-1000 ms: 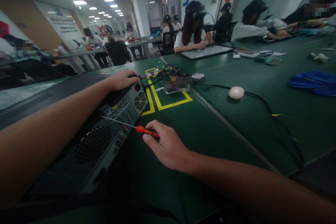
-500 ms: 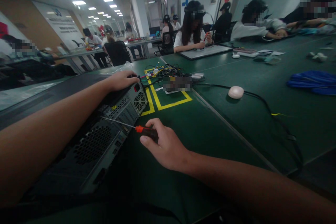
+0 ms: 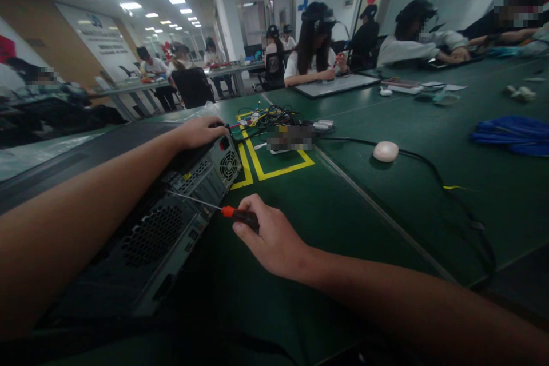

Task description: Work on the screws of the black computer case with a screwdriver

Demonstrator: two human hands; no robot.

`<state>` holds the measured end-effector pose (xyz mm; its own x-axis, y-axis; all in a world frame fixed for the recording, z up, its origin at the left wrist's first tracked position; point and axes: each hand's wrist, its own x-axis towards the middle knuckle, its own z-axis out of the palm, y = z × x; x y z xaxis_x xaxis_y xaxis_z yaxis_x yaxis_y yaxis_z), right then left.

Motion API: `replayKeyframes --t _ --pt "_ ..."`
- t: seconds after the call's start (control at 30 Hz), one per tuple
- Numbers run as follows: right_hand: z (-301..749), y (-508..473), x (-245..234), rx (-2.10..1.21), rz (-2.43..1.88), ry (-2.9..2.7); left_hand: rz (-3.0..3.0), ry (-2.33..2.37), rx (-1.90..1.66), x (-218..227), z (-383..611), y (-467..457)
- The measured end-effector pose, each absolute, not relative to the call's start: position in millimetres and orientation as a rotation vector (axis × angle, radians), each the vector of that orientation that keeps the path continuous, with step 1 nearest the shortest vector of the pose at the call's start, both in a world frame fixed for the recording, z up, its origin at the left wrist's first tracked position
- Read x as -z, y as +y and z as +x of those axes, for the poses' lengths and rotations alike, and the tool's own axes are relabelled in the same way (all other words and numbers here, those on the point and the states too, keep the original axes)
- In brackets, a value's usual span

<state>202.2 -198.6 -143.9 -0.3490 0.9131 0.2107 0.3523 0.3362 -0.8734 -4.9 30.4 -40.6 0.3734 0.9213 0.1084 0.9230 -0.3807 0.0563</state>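
Observation:
A black and grey desktop computer case lies on its side at the left, its back panel with vents, slots and ports turned toward me. My left hand rests flat on top of it near the far rear corner, fingers stretched out. In my right hand is a screwdriver with a red and black handle, gripped between thumb and fingers. Its long thin shaft points left, and the tip meets the back panel near the upper edge. My left forearm lies close above that spot, and any screw there is too small to make out.
Yellow tape marks the green table. Beyond the case sits a tangle of cables. A pale mouse-like object, a black cable and a blue bundle lie to the right. Co-workers sit across the table, one at a flat panel.
The right thumb has shifted slightly along the screwdriver handle. My left hand and the computer case stay where they were.

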Motion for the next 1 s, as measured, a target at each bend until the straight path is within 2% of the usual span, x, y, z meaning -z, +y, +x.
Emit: replayKeyframes --t 1.0 --pt "202.7 -195.9 148.9 -0.854 -1.079 -1.946 -2.612 -1.721 0.18 42.0 -7.0 34.4"
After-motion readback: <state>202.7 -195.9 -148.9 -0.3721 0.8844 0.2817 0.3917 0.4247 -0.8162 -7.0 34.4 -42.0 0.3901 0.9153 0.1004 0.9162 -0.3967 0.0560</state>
